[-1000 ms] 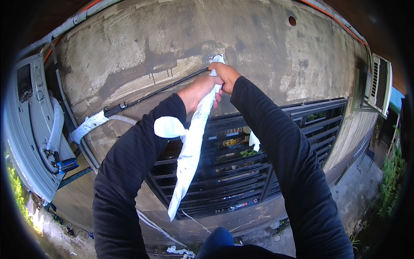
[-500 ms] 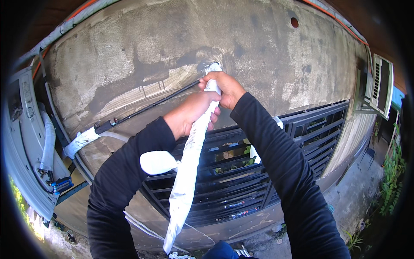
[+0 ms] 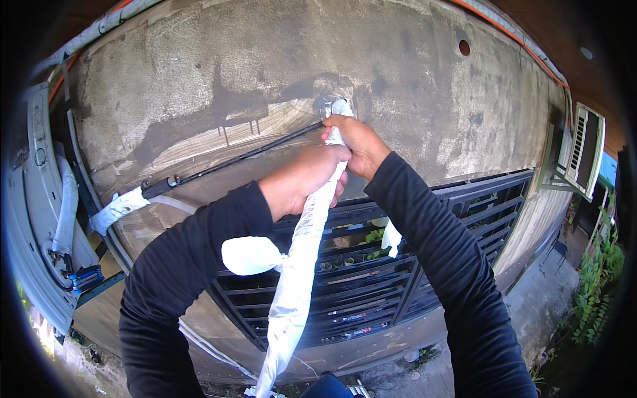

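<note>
The left sleeve (image 3: 174, 278) and right sleeve (image 3: 458, 275) are long, plain black and softly creased, each ending in a close-fitting cuff (image 3: 260, 203). Low between them shows a dark-blue patch (image 3: 325, 387), perhaps clothing, too little visible to tell.

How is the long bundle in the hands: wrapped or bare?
Wrapped: white covering encloses the bundle from near the wall down past the right hand and left hand. What lies inside cannot be told.

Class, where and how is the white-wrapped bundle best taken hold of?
Probably just below the left hand, encircling it from the right: the white-wrapped bundle is narrow there, while a rounded white piece juts out on its left.
</note>
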{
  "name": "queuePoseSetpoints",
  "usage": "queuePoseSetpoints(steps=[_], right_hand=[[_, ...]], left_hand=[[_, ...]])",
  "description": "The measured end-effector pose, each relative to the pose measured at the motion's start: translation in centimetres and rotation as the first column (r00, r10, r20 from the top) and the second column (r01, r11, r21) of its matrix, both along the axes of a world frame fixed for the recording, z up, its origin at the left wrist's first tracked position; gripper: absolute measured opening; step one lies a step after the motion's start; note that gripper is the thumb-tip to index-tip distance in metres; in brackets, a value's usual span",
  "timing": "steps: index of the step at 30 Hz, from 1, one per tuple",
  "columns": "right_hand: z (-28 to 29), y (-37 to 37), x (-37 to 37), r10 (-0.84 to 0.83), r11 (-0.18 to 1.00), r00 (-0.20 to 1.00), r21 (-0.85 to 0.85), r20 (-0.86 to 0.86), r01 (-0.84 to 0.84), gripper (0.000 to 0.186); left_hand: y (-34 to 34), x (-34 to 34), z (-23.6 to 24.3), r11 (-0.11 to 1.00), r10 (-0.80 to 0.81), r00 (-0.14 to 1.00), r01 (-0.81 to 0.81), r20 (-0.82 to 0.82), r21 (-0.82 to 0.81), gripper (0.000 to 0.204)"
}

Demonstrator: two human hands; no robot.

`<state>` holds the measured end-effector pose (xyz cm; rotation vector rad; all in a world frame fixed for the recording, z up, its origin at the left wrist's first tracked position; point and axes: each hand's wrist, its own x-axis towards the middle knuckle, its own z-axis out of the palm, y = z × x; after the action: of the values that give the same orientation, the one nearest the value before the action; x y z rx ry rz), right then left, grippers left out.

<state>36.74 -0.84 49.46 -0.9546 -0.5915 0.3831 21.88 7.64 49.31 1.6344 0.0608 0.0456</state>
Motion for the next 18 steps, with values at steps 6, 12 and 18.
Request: queuePoseSetpoints(steps=[6,12,18], right_hand=[[0.6,-0.2,-1.1,-0.001,1.0,1.0,-0.019,-0.004,0.001,0.018],[1.6,-1.1,-2.3,-0.015,0.904,0.999,-0.426,0.044,0.033,0.028],[-0.6,-0.3,-0.6,-0.003,0.997,0.997,-0.074,0.08,0.009,0.013]], left_hand=[[-0.3,-0.2,0.5,1.0,0.007,1.0,-0.007,-0.013,0.005,0.024],[-1.0,-0.4,-0.2,0.996,0.031,0.997,-0.037,0.076,0.081,0.027],[-0.2,-0.1,-1.3,0.999,0.019,0.998,-0.017,0.057,-0.027,0.023]])
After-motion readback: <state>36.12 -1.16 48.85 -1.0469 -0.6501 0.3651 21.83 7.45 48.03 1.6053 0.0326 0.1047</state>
